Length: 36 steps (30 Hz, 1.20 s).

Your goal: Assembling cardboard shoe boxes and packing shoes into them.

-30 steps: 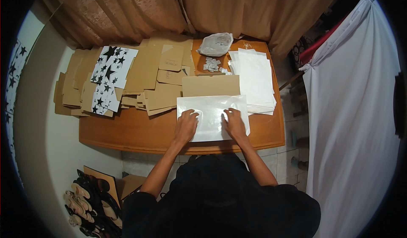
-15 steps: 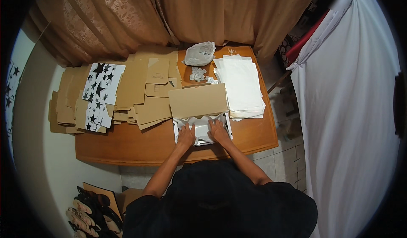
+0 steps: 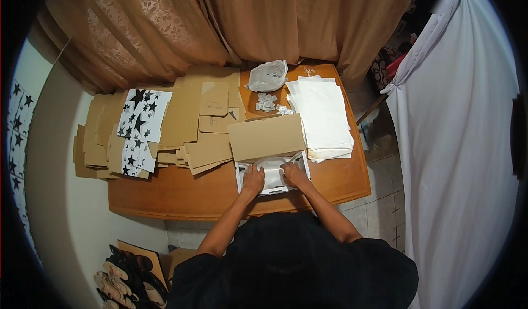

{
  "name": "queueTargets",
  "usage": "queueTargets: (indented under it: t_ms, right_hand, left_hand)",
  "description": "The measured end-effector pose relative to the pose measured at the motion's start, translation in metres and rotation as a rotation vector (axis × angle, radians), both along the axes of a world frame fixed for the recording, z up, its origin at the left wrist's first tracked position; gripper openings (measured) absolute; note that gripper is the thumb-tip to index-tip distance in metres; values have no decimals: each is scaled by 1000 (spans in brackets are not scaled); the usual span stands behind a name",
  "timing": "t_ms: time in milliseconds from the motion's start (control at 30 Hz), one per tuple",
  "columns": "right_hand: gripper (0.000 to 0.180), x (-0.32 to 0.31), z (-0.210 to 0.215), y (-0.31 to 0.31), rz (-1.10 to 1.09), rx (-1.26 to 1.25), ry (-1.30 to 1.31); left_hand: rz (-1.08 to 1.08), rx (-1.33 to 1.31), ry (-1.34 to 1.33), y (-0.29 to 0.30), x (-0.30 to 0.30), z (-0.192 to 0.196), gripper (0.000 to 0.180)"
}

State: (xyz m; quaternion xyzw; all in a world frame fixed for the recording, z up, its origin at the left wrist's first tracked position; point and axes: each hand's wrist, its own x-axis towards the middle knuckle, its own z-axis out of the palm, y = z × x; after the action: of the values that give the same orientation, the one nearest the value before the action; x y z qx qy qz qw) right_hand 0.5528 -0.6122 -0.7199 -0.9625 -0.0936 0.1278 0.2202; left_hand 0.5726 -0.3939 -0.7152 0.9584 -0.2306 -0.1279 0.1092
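Near the table's front edge stands a cardboard box [image 3: 266, 138], its brown lid raised at the back and its tray lined with white paper [image 3: 273, 172]. My left hand [image 3: 253, 180] presses on the paper at the left inside of the box, thumb apart from the fingers. On the other side my right hand [image 3: 295, 176] rests on the same sheet with its fingers spread downward. Neither hand grips anything that I can see; some fingertips are hidden against the lining.
Flat cardboard pieces [image 3: 179, 111] pile up at the left, with star-printed sheets [image 3: 144, 111] on top. A stack of white paper sheets [image 3: 324, 116] lies at the right. Behind the box are small clear packets [image 3: 266, 102] and a plastic bag [image 3: 268, 76].
The whole view has shifted slightly, so everything sits farther right and lower. Both hands remain inside the box, and the paper lining between them has changed shape a little.
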Motion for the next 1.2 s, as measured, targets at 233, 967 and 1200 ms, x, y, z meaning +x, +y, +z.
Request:
queueTargets:
  t_ms: [233,967,1200]
  right_hand:
    - [46,0,30,8,65,-182,345]
    - [64,3,17,15,-165,-103,324]
    - [60,-1,18,20,-132,-115,5]
  left_hand:
    - [86,35,373,2,-3,48,49]
    - [211,136,638,-3,-1,10,87]
    - [181,72,500,6,4,10,87]
